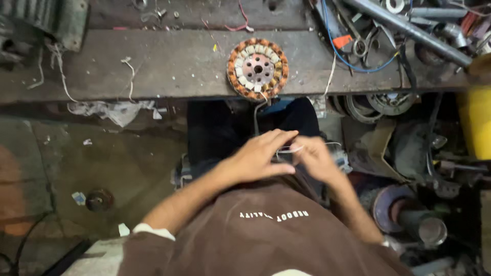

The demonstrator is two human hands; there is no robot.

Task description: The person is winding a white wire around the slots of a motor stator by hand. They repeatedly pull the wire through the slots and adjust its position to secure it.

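The workbench [153, 66] runs across ahead of my fingers, its near edge just beyond them, and the copper-wound stator [258, 68] sits right on that edge, straight out from my fingertips. That is my biggest worry: the white lead wires [259, 110] drop from the stator down into my hands, so a hard tug toward my lap could drag it off the lip and onto my knees or the floor.

To the right of my fingers the room is poor: a heap of motor parts and rotors [404, 209], with the yellow container [478, 122] beyond. An elbow swung that way would likely knock something loose. To the left the bare concrete floor [102, 163] gives free room, and a small round part [99, 199] lies there well apart.

My left hand [261, 156] lies across the wire, fingers together and curled, thumb tucked under, pinching it as far as I can judge. My right hand [314, 158] is blurred; it seems closed on the same thin strand, just beside the left fingertips, but I cannot tell for sure. The wire is fine and could kink or snap if my hands pull unevenly.
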